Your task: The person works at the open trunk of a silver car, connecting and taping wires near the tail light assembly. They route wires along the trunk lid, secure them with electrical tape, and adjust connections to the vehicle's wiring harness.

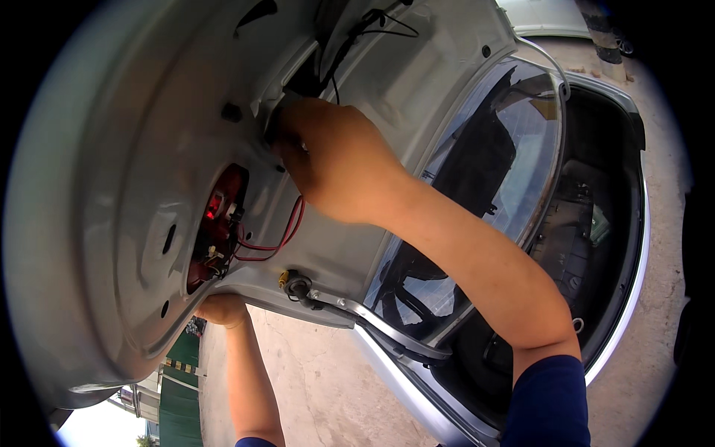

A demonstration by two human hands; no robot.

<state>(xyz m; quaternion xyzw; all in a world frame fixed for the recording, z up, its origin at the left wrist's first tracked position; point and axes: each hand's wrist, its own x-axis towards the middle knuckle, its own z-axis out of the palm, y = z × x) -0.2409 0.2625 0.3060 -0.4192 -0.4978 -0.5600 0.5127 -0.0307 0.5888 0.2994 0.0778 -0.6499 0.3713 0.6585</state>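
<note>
My right hand (320,160) reaches up to the inner panel of a raised silver car trunk lid (126,223), fingers curled at a recess below a dark cutout; whatever they grip is hidden. A black cable (346,52) hangs just above it. Below and left, red wires (296,220) loop from the red tail-light housing (214,208) in its opening. My left hand (223,309) has its fingers bent around the lid's lower edge, under that opening. A yellow connector (284,279) sits on the panel to its right.
A metal hinge arm (398,335) runs from the lid toward the car body. The rear window (506,149) and dark open trunk (603,149) are on the right. Pale pavement (313,372) lies underneath. A striped post (607,45) stands top right, a green fence (179,395) lower left.
</note>
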